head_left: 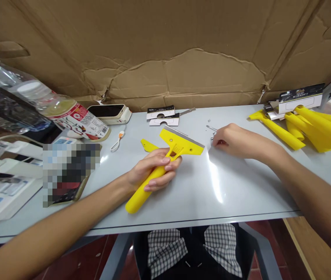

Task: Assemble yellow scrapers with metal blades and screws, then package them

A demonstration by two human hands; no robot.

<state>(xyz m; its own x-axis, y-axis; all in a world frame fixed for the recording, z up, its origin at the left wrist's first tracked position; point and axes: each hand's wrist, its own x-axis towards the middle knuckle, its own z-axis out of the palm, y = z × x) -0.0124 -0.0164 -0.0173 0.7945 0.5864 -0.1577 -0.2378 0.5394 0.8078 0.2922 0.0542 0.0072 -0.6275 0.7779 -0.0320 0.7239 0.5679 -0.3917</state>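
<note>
A yellow scraper [144, 191] with a metal blade along its head is gripped by my left hand [157, 168], its handle pointing down toward the table's front edge. Behind that hand lies a separate yellow piece [148, 145]. My right hand [230, 140] rests at the table to the right of the blade, fingers pinched together over small metal screws [212, 137]. What the fingertips hold, if anything, is hidden. A thin metal tool [211, 127] lies just beyond them. Black-and-white cards [164, 121] lie behind the scraper, beside a thin blade strip [187, 111].
Several yellow handles [319, 128] with packaging cards [301, 98] lie at the right. At the left are a bottle [79, 116], a blurred phone [72, 175], a white device [109, 113] and a short cable [117, 141]. Cardboard [183, 77] stands behind the table [188, 202].
</note>
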